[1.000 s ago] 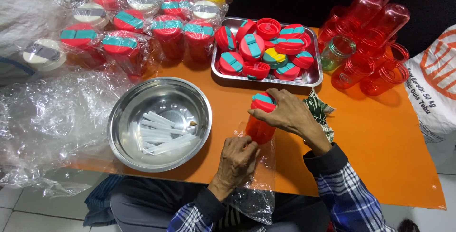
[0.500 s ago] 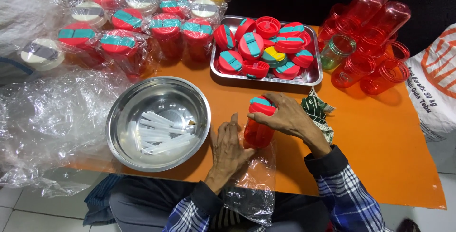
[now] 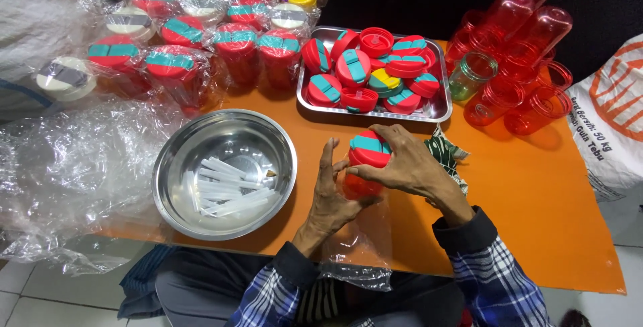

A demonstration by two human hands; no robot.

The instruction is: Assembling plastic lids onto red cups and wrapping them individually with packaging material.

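My right hand (image 3: 406, 165) grips the red lid with a teal strip of a red plastic cup (image 3: 366, 156) standing on the orange table (image 3: 536, 193). My left hand (image 3: 333, 193) rests against the cup's left side with fingers spread, pressing a clear plastic bag (image 3: 362, 246) that wraps the cup's lower part and hangs over the table's near edge. Whether the left hand pinches the bag is hard to tell.
A steel bowl (image 3: 224, 173) with white straws sits left of my hands. A steel tray (image 3: 375, 76) of red lids lies behind. Bagged lidded cups (image 3: 181, 39) stand at the back left, bare red cups (image 3: 516, 66) at the back right, loose clear bags (image 3: 67, 173) at left.
My left hand moved up from the bag's lower end to the cup's side and spread its fingers. The right hand stayed on the lid.
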